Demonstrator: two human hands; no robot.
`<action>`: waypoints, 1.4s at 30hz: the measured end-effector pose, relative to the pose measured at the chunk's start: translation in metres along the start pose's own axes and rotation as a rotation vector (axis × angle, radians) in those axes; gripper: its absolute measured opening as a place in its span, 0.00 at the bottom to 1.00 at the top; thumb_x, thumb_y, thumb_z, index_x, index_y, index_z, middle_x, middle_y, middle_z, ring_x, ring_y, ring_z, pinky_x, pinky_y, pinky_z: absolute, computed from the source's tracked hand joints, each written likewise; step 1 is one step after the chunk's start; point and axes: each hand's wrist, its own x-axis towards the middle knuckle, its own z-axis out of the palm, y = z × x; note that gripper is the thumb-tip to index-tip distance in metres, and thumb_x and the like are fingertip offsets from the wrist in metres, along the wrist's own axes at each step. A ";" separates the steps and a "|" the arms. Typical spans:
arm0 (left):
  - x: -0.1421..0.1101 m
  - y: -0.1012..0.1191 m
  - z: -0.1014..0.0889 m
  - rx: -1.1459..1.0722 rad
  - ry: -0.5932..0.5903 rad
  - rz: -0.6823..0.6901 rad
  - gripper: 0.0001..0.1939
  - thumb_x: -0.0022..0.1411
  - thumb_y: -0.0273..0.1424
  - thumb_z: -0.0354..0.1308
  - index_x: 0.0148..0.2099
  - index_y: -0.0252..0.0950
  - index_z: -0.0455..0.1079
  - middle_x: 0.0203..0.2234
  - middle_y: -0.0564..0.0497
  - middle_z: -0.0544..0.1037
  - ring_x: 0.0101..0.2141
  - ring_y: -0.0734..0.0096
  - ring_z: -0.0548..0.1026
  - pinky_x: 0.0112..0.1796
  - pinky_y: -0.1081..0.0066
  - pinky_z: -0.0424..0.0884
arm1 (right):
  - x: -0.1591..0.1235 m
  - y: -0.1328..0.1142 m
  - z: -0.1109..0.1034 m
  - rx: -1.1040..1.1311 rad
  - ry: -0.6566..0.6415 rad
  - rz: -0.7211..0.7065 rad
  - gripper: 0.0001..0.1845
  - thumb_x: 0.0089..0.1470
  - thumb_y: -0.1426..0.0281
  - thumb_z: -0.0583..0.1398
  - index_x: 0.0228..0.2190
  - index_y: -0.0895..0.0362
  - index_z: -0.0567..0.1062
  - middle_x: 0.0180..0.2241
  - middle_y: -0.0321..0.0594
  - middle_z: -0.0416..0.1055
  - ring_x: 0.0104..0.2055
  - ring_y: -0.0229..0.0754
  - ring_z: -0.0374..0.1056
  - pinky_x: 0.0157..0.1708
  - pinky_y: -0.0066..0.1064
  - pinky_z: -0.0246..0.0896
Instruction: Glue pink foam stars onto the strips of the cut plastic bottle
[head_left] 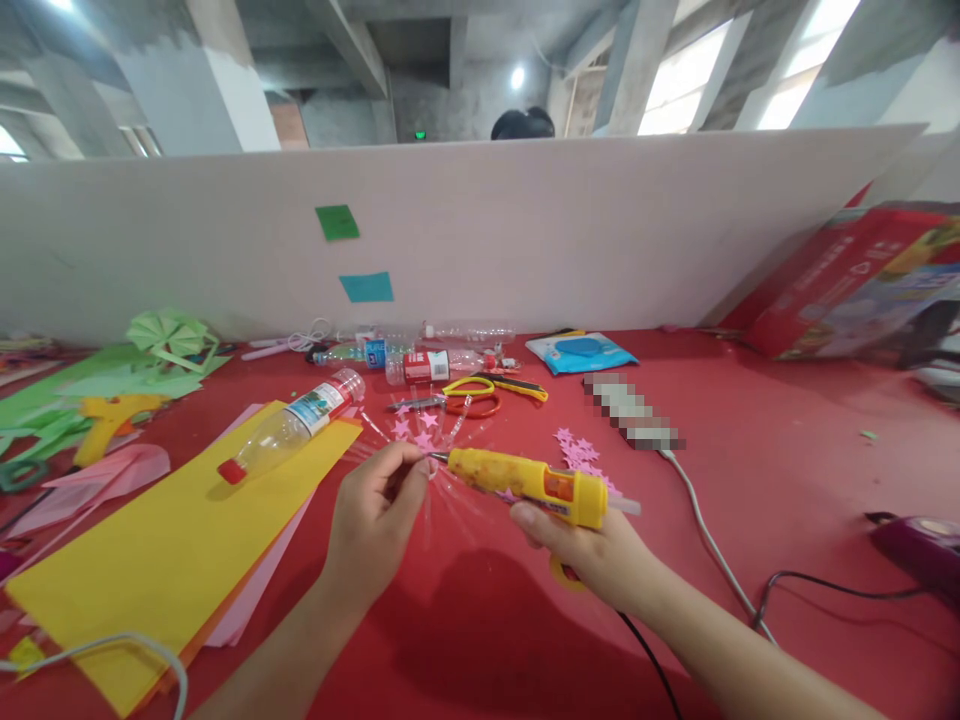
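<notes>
My right hand (581, 545) is wrapped round a yellow hot glue gun (510, 475), its nozzle pointing left and a clear glue stick (626, 507) poking out of the back. The fingertips of my left hand (379, 510) are pinched together right at the nozzle tip. Whatever they hold is too small and hidden to name. Beneath both hands, clear plastic strips (427, 515) fan out over the red table. Pink stars (425, 440) lie on the strips just beyond my left fingertips. More pink stars (577, 452) form a pile right of the glue gun.
Scissors (472, 400) and a yellow utility knife (521, 387) lie behind the strips, near plastic bottles (427, 366) and a wipes pack (581, 352). Yellow sheets (172, 540) with a bottle (296, 422) on top are left. A white cable (701, 520) runs along the right.
</notes>
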 end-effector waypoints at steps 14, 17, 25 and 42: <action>0.000 0.001 0.001 0.014 0.014 0.024 0.10 0.60 0.34 0.50 0.26 0.38 0.64 0.17 0.57 0.65 0.21 0.76 0.64 0.23 0.75 0.60 | -0.001 0.002 0.001 0.058 0.003 0.050 0.14 0.51 0.61 0.59 0.20 0.55 0.65 0.16 0.28 0.51 0.17 0.31 0.45 0.16 0.25 0.45; 0.001 0.000 0.000 0.027 0.020 0.030 0.10 0.60 0.34 0.50 0.27 0.38 0.64 0.17 0.57 0.65 0.21 0.75 0.64 0.23 0.76 0.61 | 0.000 0.002 0.001 0.056 0.001 0.056 0.12 0.51 0.62 0.58 0.21 0.54 0.66 0.16 0.27 0.50 0.17 0.31 0.44 0.16 0.25 0.45; 0.001 0.000 0.000 0.031 0.027 0.031 0.10 0.59 0.34 0.51 0.27 0.38 0.65 0.17 0.57 0.66 0.21 0.75 0.66 0.22 0.76 0.61 | 0.001 0.000 0.000 -0.013 0.024 0.094 0.13 0.49 0.61 0.58 0.20 0.55 0.68 0.17 0.30 0.55 0.19 0.33 0.49 0.17 0.25 0.49; -0.003 -0.004 -0.001 0.207 -0.027 0.290 0.07 0.61 0.30 0.49 0.31 0.38 0.66 0.20 0.57 0.67 0.20 0.76 0.64 0.24 0.76 0.61 | 0.009 0.009 -0.018 -0.580 0.261 -0.073 0.12 0.54 0.61 0.54 0.24 0.55 0.64 0.25 0.36 0.62 0.24 0.38 0.59 0.25 0.29 0.51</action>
